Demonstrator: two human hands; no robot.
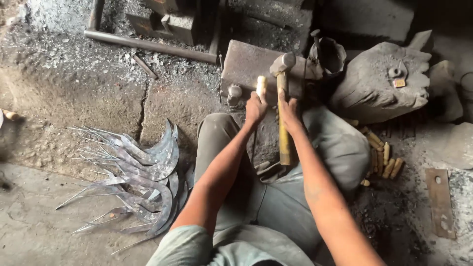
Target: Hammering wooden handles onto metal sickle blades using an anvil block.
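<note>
The left hand (255, 107) was clamped around a pale wooden handle (261, 84), which stood nearly upright with its free end pointing away from the person, toward the anvil block (246, 64). The right hand (288, 111) gripped a hammer (282, 98) partway along its yellowish shaft; the long axis ran almost straight away from the body, the steel head resting at the block's near edge and the butt lying over the lap. The hands sat just beside each other. A pile of sickle blades (143, 172) lay to the left, well apart; a wooden stump (379, 81) crowded the right.
</note>
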